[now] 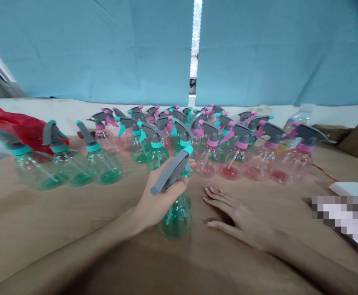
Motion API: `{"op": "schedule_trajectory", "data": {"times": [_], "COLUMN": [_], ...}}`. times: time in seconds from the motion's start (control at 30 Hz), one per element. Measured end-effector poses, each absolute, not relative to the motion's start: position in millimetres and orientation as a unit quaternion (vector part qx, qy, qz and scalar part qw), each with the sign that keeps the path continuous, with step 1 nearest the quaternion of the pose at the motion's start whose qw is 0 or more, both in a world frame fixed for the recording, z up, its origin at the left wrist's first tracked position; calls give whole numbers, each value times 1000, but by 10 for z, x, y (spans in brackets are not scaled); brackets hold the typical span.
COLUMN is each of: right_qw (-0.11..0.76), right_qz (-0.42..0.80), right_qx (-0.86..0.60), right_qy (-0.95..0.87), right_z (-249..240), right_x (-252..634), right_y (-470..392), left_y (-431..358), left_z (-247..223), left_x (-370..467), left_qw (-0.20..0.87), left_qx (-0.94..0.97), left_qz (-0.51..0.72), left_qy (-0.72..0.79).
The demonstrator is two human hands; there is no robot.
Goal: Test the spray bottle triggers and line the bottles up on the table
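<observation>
My left hand (163,186) is wrapped round the neck of a green spray bottle (175,219) with a grey trigger head and a turquoise nozzle tip. The bottle is upright in front of me, its nozzle pointing away; whether its base touches the table cannot be made out. To its right, my right hand (240,217) rests on the brown tabletop (111,246) with its fingers spread and nothing in them. Just beyond both hands stand more spray bottles, among them a green one (156,157) with a turquoise collar and a clear pink one (232,164) with a pink collar.
Several spray bottles crowd the back of the table. Three green ones, including this bottle (105,166), stand at the left before a red plastic bag (28,127). At the right lie a white box (351,189) and a blurred-out flat object (347,221). A blue curtain (105,49) hangs behind.
</observation>
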State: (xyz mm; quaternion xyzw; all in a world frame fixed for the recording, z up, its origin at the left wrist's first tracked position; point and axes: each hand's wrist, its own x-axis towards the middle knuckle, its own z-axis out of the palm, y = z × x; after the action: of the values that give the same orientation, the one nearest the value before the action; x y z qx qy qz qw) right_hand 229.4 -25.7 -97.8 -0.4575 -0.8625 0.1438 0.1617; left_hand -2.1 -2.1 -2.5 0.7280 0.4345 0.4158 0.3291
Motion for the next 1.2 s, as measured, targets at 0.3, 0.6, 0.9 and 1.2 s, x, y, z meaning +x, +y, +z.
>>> {"op": "schedule_trajectory", "data": {"times": [0.3,0.6,0.9,1.2], "right_qw": [194,178,178,147], "right_qz": [163,158,159,149], "right_qx": [-448,-450,-456,-465], "right_qy": [-858,-861,-857,-860], "right_z": [-996,-1014,-980,-991], "right_x": [2306,2323,2301,2310], "right_y": [-247,-232,-252,-240], "left_y": [-16,-35,-35,-51], "left_z": [-31,5,18,41], "left_x": [-12,6,19,45], "left_qw": [314,307,284,280], "left_qx": [733,736,740,738], "left_qz": [412,402,395,377], "left_qy": [440,450,464,485]}}
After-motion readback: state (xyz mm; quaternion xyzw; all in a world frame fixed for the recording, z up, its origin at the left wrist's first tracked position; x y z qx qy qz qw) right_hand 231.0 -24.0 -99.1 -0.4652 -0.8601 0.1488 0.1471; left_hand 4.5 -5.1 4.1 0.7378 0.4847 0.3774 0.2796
